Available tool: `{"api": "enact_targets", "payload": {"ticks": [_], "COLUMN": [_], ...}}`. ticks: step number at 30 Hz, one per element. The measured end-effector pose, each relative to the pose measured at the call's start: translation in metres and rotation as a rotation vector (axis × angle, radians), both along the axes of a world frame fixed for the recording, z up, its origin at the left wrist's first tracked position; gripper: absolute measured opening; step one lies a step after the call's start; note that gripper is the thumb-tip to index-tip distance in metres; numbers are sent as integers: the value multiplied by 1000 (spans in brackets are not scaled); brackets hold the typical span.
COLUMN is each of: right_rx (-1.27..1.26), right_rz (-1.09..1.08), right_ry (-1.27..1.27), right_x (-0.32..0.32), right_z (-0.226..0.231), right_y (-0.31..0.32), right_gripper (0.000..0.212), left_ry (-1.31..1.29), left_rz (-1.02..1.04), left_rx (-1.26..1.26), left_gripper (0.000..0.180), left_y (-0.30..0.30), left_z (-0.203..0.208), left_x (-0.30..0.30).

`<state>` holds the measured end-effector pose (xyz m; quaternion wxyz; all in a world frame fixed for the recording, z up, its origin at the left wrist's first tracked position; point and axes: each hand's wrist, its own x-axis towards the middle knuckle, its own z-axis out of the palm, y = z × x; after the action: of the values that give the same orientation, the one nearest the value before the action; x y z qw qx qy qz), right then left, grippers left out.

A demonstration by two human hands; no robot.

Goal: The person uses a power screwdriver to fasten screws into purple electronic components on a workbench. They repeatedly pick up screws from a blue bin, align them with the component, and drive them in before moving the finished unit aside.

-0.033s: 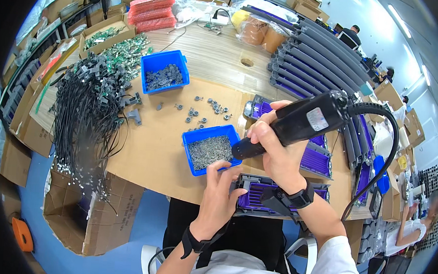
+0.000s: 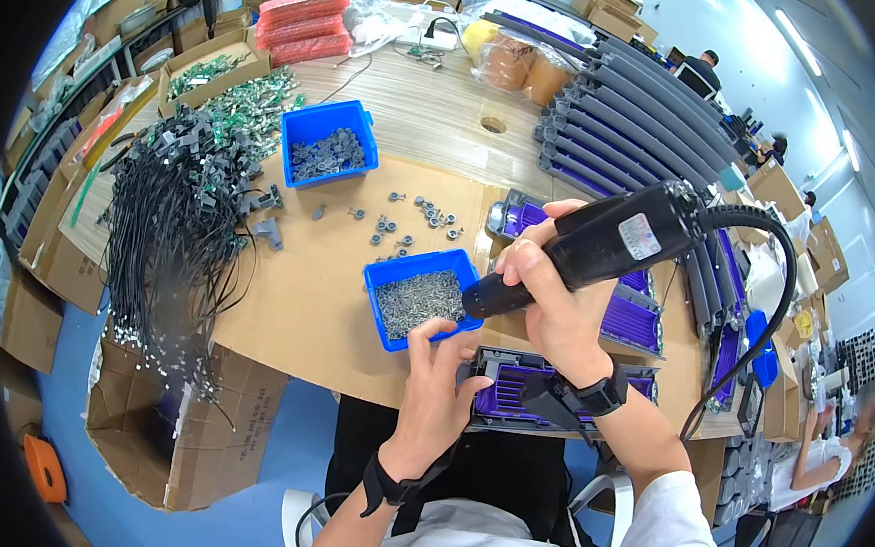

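Note:
My right hand (image 2: 564,306) is wrapped round a black electric screwdriver (image 2: 615,234), tilted so its nose points down and left, over the right edge of a blue tray of screws (image 2: 371,295). The bit is hidden from sight. My left hand (image 2: 430,388) has its fingers apart, with the fingertips at the tray's near rim. Its thumb rests at the left end of a grey housing with a purple slatted inside (image 2: 515,391), which lies at the table's near edge, partly under my right wrist.
Loose grey round parts (image 2: 426,208) lie behind the tray, near another blue bin (image 2: 368,174) full of them. Bundled black cables (image 2: 175,217) hang over the left edge. Long grey-purple housings (image 2: 628,115) are stacked at the back right. The screwdriver's cord (image 2: 789,285) loops down on the right.
The screwdriver has shifted very slightly to the right at its cord end. Everything else stays as it was.

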<state>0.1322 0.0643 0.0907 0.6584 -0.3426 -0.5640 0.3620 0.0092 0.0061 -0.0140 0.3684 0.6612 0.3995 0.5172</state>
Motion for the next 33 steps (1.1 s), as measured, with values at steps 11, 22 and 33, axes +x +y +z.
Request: {"api": "enact_targets", "payload": {"ticks": [11, 22, 33], "right_rx": [78, 98, 85], "right_rz": [60, 42, 63], "right_ry": [115, 201, 164], "right_x": [3, 2, 5], "right_z": [0, 6, 3], "right_y": [-1, -2, -3], "right_gripper": [41, 40, 40], "left_ry": [-6, 0, -7], "left_rz": [-62, -51, -60], "left_rx": [-52, -73, -54], "left_gripper": [75, 75, 73], "left_y": [7, 7, 7], "left_z": [4, 4, 1], "left_x": [-2, -2, 0]}}
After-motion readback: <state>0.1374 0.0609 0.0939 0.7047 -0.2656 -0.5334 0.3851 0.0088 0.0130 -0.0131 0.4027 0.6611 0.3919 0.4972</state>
